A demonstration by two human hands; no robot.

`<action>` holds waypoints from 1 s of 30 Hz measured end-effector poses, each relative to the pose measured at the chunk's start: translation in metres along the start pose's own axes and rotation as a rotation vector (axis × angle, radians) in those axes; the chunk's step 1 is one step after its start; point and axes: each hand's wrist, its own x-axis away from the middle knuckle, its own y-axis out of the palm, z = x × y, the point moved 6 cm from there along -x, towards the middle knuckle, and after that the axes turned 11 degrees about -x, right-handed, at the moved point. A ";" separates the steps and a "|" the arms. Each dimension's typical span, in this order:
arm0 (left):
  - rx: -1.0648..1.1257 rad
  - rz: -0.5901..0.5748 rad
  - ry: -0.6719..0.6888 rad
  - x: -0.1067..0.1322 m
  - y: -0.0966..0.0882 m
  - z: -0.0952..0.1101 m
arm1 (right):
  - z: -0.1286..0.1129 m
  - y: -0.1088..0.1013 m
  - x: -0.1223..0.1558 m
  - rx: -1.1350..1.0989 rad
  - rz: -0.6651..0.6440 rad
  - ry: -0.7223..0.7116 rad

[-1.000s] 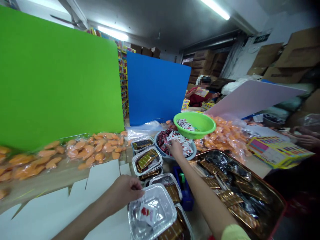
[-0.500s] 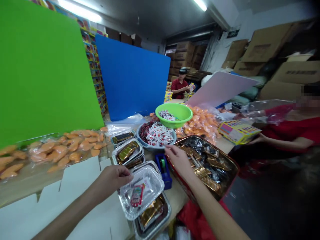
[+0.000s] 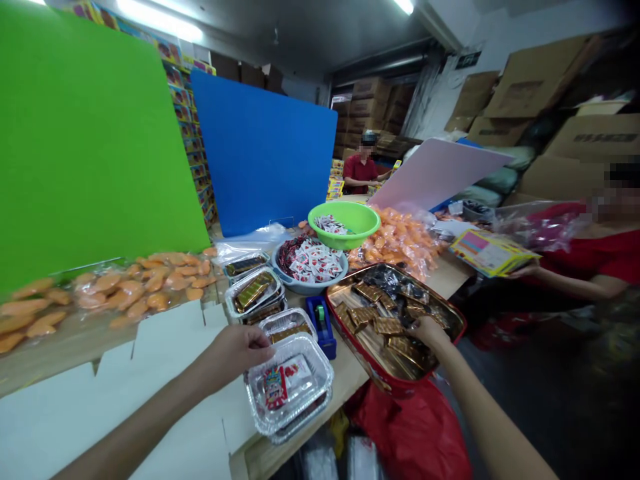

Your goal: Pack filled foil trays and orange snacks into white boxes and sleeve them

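Our left hand point(image 3: 235, 350) is just beside a foil tray point(image 3: 305, 400) with a small colored packet point(image 3: 276, 387) inside. Our right hand point(image 3: 429, 331) is narrow among gold packets point(image 3: 387, 325) in a red tray point(image 3: 373, 373). We cannot tell if either hand holds something, and the labels are too small to read.

Wooden work table point(image 3: 453, 280), carrying stacked foil trays point(image 3: 289, 380), a blue tape dispenser point(image 3: 317, 327), a red-rimmed metal tray point(image 3: 395, 327) and a grey bowl point(image 3: 300, 280). Also on top: bagged orange pieces point(image 3: 400, 243) and flat white cardboard point(image 3: 165, 373).
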 end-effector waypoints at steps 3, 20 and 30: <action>-0.040 0.011 0.015 0.001 0.004 0.006 | 0.006 -0.007 0.002 -0.093 0.034 0.031; -0.097 0.022 0.104 -0.021 0.023 0.042 | -0.118 -0.013 0.064 -0.309 -0.102 -0.461; -0.059 0.034 0.049 -0.010 0.021 0.020 | -0.080 0.009 0.044 0.270 0.038 -0.536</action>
